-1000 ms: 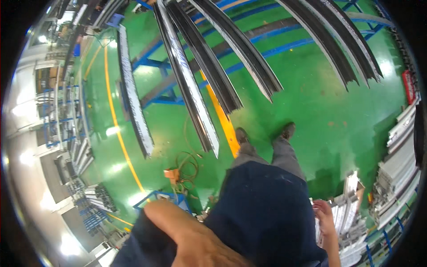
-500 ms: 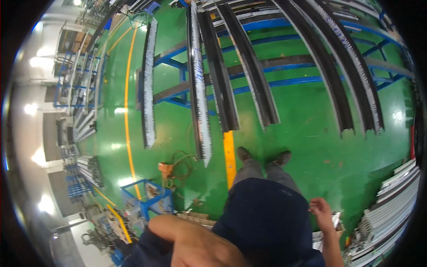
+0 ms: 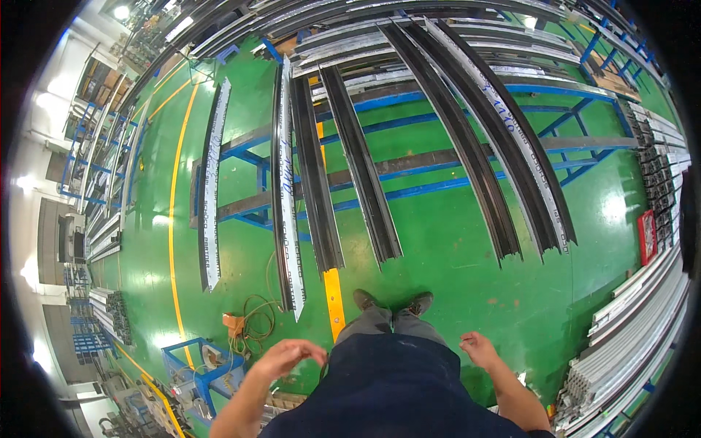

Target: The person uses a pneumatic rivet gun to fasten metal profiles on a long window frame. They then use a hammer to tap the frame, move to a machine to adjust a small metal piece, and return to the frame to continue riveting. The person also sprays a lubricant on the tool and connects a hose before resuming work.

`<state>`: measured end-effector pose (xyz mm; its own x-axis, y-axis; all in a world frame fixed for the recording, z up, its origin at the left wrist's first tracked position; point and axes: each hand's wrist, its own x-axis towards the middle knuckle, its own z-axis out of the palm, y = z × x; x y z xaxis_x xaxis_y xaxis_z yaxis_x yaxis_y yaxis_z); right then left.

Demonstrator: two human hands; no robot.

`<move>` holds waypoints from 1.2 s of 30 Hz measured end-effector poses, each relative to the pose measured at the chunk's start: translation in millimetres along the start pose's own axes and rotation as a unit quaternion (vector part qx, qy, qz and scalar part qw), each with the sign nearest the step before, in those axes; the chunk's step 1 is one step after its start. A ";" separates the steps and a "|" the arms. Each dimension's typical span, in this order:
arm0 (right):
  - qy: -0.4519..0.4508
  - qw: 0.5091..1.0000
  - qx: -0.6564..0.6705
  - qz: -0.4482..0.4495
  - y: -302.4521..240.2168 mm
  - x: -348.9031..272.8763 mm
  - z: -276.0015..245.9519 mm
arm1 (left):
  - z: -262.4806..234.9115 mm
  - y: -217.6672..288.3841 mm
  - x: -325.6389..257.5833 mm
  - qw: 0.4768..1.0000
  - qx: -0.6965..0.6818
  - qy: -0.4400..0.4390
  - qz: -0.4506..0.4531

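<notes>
My left hand (image 3: 293, 355) hangs in the air at the left of my waist, its fingers loosely bent and nothing visible in them. On the other side, my right hand (image 3: 478, 349) is raised with relaxed, half-curled fingers, also without anything visible in it. Neither hand touches a profile. Ahead of me, several long dark metal profiles lie across a blue rack with their near ends towards me. Closest to my left hand is a profile with a white printed film (image 3: 290, 219). A dark channel profile (image 3: 372, 204) ends beyond my feet.
The blue rack (image 3: 409, 193) stands over a green floor (image 3: 438, 226) with a yellow line (image 3: 334, 303). A coiled hose (image 3: 259, 321) and a blue-framed cart (image 3: 212, 372) are at left. Stacked light profiles (image 3: 621, 343) and a red object (image 3: 647, 237) are at right.
My left hand has moved left and away from the front of my body. The view has shifted, showing more of the rack and the profiles behind it. My right hand remains raised.
</notes>
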<state>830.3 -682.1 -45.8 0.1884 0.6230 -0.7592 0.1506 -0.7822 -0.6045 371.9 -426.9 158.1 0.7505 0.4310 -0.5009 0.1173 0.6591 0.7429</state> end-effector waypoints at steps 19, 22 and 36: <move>-0.186 0.937 -0.290 0.049 -190.3 11.8 -32.7 | -19.2 -137.6 -27.2 0.847 -0.259 0.272 -0.377; -0.111 0.961 -0.218 -0.131 -248.6 55.3 -35.7 | 13.5 -145.0 -12.9 0.867 -0.128 0.317 -0.364; -0.362 0.797 -0.298 -0.380 -416.4 30.3 148.2 | 115.1 -321.7 -29.6 0.777 0.109 0.592 -0.183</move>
<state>629.5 -337.6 147.2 -0.7539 0.5853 -0.2984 0.4289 0.0945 -0.8984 386.8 -722.6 -15.0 -0.4690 0.5895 -0.6577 0.3856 0.8066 0.4481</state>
